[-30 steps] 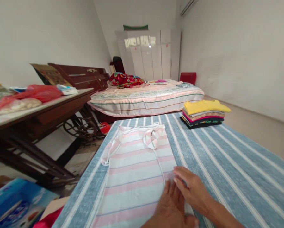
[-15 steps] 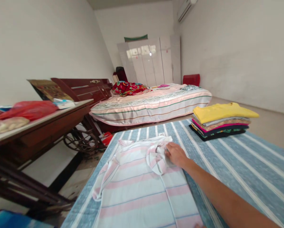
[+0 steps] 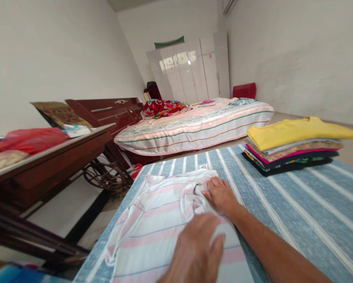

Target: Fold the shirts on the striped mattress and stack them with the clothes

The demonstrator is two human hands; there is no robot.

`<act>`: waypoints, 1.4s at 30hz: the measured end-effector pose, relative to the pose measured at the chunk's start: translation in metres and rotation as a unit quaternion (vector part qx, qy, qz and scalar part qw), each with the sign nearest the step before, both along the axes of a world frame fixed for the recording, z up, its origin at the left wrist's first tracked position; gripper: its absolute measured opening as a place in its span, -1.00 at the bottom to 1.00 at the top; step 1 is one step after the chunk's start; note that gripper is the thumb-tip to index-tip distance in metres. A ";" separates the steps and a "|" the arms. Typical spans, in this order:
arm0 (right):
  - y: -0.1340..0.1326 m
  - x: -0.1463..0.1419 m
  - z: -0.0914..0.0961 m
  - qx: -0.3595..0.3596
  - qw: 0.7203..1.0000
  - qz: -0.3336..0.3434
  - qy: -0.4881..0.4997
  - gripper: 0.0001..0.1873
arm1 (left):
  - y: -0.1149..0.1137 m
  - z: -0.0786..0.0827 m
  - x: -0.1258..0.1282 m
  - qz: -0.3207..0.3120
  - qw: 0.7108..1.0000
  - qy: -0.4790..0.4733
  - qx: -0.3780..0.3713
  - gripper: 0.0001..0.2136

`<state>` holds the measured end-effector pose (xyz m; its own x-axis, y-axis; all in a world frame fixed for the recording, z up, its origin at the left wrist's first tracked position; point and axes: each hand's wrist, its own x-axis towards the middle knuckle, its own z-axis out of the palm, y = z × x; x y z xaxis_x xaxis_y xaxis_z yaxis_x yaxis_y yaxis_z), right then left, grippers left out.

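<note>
Shirt (image 3: 155,236): at your 6 o'clock, spread on the striped cloth (image 3: 285,196), its folded sleeve (image 3: 188,202) on the right side. Right hand (image 3: 222,196): palm down on the shirt beside the sleeve, between 4 and 5 o'clock, fingers extended, thumb apart; no grip visible. Left hand (image 3: 194,247): over the shirt, between 5 and 6 o'clock, blurred, partly open, thumb apart; contact with the fabric cannot be determined. Clothes stack (image 3: 294,147): at your 3 o'clock, yellow garment (image 3: 300,131) uppermost. Bed (image 3: 194,129): at 12 o'clock.
</note>
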<state>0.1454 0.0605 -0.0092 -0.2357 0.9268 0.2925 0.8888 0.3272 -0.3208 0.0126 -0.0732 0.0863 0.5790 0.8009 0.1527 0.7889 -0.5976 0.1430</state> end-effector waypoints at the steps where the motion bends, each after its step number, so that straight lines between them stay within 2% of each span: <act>1: -0.001 0.000 0.001 0.005 1.000 -0.002 0.002 -0.55 | 0.030 0.006 0.002 0.041 0.999 -0.007 0.009 -0.70; 4: -0.003 -0.001 0.004 0.020 1.000 -0.007 0.008 -0.61 | 0.114 0.014 0.020 0.118 0.992 0.032 0.026 -0.76; 6: -0.003 -0.002 0.004 0.029 0.999 -0.009 0.010 -0.62 | 0.156 0.010 0.034 0.147 0.985 0.085 0.000 -0.74; 8: -0.002 -0.001 0.004 0.034 0.999 -0.016 0.013 -0.62 | 0.185 -0.001 0.046 0.154 0.982 0.105 -0.034 -0.79; 11: 0.002 0.001 0.004 0.031 0.999 -0.042 0.017 -0.66 | 0.211 -0.019 0.056 0.157 0.979 0.110 -0.074 -0.86; 15: 0.005 0.005 0.003 0.021 0.997 -0.071 0.013 -0.72 | 0.227 -0.033 0.060 0.164 0.977 0.087 -0.101 -0.88; 21: 0.004 0.005 0.004 0.018 0.998 -0.065 0.001 -0.79 | 0.240 -0.036 0.065 0.161 0.978 0.025 -0.133 -0.91; 26: 0.002 0.005 0.007 0.010 0.998 -0.056 -0.006 -0.78 | 0.245 -0.042 0.062 0.162 0.976 -0.046 -0.137 -0.75; 30: 0.002 0.005 0.007 0.004 0.999 -0.037 -0.011 -0.69 | 0.248 -0.048 0.056 0.135 0.978 -0.086 -0.134 -0.56; 35: 0.004 0.003 0.003 -0.028 0.999 -0.029 -0.014 -0.50 | 0.250 -0.053 0.051 0.087 0.987 -0.074 -0.110 -0.44; 42: 0.005 0.004 0.004 -0.084 0.996 -0.004 -0.001 -0.29 | 0.248 -0.054 0.053 0.059 0.996 -0.020 -0.065 -0.51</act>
